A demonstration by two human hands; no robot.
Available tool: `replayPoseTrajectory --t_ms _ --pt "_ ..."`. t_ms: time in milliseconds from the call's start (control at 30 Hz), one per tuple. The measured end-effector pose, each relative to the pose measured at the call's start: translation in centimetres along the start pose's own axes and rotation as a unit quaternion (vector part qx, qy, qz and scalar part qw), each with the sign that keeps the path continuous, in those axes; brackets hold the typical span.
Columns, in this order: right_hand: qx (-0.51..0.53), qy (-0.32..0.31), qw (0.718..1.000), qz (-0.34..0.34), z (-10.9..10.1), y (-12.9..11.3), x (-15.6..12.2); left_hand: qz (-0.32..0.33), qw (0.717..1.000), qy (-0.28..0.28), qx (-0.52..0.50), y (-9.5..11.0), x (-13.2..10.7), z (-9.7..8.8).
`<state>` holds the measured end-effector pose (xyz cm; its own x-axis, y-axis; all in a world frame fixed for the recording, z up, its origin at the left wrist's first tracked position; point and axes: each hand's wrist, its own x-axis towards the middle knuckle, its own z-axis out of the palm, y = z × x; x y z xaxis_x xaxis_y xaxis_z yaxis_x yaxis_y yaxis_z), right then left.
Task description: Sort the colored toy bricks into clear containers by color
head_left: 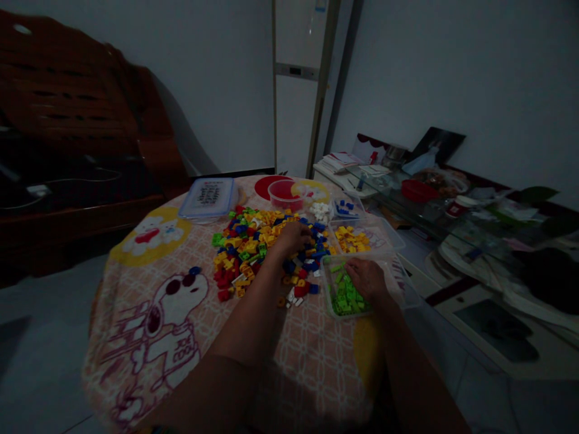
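Note:
A heap of mixed toy building bricks (pixel 244 244) in yellow, red, blue and green lies mid-table. My left hand (pixel 293 237) is over its right side, fingers apart and reaching down among the bricks; nothing shows in them. At the right, a clear plastic box (pixel 326 289) contains light green bricks (pixel 347 296). Over this box is my right hand (pixel 367 277), its fingers curled together; whatever they hold, if anything, is hidden. Behind it, yellow bricks (pixel 351 240) are in another clear tray, and a small tray holds blue bricks (pixel 346 207). White bricks (pixel 320 211) form a little pile nearby.
A round clear tub (pixel 286 194) stands at the table's back, with a lidded plastic box (pixel 208 198) to its left. The table wears a patterned cloth (pixel 312 374). A cluttered glass-topped cabinet (pixel 384 187) is at the right, a wooden bench (pixel 81 120) at the left.

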<state>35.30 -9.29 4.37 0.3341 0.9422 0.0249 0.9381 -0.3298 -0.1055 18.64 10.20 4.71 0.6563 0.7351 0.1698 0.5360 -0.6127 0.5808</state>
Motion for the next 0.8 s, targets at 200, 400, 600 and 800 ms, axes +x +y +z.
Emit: replayPoseTrajectory --t_ms 200,400,600,800 --pt "0.003 0.0 1.0 0.007 0.0 -0.1 0.0 0.011 0.995 0.021 -0.095 0.3 0.2 0.1" --pt "0.002 0.007 1.0 -0.001 0.2 0.1 0.1 -0.004 0.959 0.035 -0.281 2.3 1.0 3.1" --pt "-0.004 0.008 1.0 0.0 0.2 0.1 0.1 0.086 0.949 0.012 -0.302 4.9 0.6 6.0" --pt "-0.005 0.003 1.0 0.003 0.0 -0.1 -0.1 0.096 0.969 0.018 -0.225 4.7 0.5 4.5"
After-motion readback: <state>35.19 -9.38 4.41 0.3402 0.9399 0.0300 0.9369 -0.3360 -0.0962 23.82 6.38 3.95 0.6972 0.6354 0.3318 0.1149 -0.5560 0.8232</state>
